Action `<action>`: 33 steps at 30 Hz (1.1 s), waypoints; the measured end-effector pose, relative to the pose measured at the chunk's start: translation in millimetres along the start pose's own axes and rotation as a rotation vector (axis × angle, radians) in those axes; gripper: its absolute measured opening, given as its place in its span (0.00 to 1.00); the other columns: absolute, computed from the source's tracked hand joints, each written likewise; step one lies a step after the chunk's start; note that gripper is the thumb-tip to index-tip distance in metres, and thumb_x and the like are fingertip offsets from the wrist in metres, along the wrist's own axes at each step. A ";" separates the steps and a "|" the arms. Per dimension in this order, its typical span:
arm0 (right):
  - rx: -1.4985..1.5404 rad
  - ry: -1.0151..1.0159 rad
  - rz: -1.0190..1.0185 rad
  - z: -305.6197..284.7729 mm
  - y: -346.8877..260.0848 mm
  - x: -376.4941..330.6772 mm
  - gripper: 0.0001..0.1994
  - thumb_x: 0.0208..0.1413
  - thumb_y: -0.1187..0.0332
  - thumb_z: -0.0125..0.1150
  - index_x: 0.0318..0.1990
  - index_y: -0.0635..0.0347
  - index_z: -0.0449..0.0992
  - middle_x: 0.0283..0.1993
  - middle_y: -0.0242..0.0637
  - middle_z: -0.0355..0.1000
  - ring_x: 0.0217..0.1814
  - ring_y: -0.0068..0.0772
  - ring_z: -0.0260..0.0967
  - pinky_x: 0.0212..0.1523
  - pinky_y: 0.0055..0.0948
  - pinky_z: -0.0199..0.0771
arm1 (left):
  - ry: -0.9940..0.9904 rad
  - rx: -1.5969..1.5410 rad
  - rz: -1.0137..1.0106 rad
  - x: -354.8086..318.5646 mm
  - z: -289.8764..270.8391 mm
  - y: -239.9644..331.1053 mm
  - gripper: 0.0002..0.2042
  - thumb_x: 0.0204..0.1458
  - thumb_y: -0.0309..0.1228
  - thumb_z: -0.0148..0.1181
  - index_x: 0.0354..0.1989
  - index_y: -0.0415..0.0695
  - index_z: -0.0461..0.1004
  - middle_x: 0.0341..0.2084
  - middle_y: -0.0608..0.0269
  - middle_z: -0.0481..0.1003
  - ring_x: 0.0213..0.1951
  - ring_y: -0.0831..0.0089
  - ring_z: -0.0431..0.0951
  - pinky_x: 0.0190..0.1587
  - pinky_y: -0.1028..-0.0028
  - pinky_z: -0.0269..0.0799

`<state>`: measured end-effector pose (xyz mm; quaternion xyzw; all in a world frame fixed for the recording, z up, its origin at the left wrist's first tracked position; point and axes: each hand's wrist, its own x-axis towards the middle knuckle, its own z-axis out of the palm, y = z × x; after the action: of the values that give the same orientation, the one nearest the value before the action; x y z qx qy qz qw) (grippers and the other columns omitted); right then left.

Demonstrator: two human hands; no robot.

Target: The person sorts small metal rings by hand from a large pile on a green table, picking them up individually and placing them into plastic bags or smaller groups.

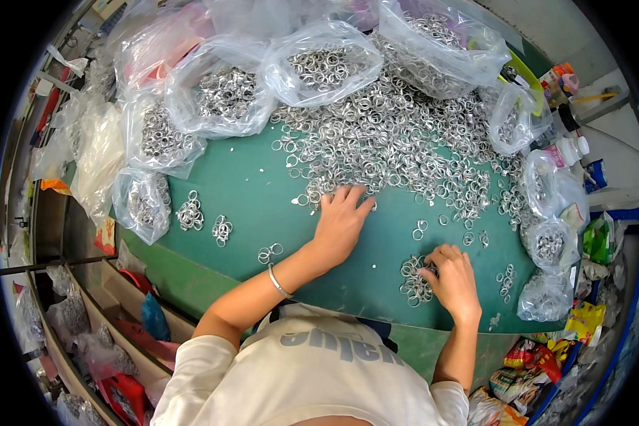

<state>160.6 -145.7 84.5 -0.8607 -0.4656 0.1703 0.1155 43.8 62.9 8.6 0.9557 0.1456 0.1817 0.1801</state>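
A big heap of silver metal rings (390, 135) spreads over the green tabletop (241, 184). My left hand (342, 226) rests at the heap's near edge, fingers stretched forward and somewhat apart, fingertips touching the outermost rings. Around that wrist is a silver bangle (279, 282). To the right and nearer me, my right hand (453, 280) bends over a small pile of rings (415, 282), its thumb and fingertips drawn together at the pile's right side. Whatever lies between them is hidden. Small ring clusters (190, 211) sit at the left, and another short cluster (506, 282) at the right.
Clear plastic bags of rings (227, 96) line the table's far and left sides; smaller bags (549, 245) line the right. A white-capped bottle (568, 150) stands at the right edge. Wooden compartments (85, 305) holding bags are at lower left, colourful packets (525, 369) at lower right.
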 end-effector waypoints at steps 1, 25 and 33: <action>0.032 0.015 -0.005 -3.0 2.2 1.4 0.06 0.45 0.72 0.66 0.30 0.61 0.76 0.33 0.37 0.70 0.41 0.41 0.66 0.42 0.38 0.63 | -0.010 0.002 -0.015 1.9 1.9 -0.1 0.14 0.44 0.22 0.60 0.41 0.45 0.73 0.46 0.62 0.68 0.48 0.62 0.66 0.45 0.62 0.58; 1.333 0.144 0.120 34.2 -50.1 46.1 0.06 0.55 0.76 0.59 0.39 0.67 0.76 0.31 0.32 0.76 0.31 0.18 0.68 0.32 0.17 0.66 | -0.198 -1.521 -0.608 -5.3 -44.0 20.3 0.08 0.56 0.22 0.55 0.43 0.33 0.73 0.32 0.61 0.76 0.31 0.79 0.74 0.36 0.80 0.72; 1.240 0.345 0.069 38.0 -56.3 38.7 0.04 0.53 0.79 0.59 0.36 0.67 0.75 0.33 0.34 0.75 0.33 0.21 0.69 0.36 0.23 0.70 | -0.173 -1.560 -0.609 -7.9 -51.3 24.4 0.09 0.56 0.24 0.56 0.44 0.34 0.74 0.31 0.62 0.76 0.31 0.78 0.75 0.36 0.79 0.72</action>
<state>122.1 -81.3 62.6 -0.6637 -0.2276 0.2706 0.6592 21.4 53.4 60.5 0.4867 0.2152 0.0999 0.8407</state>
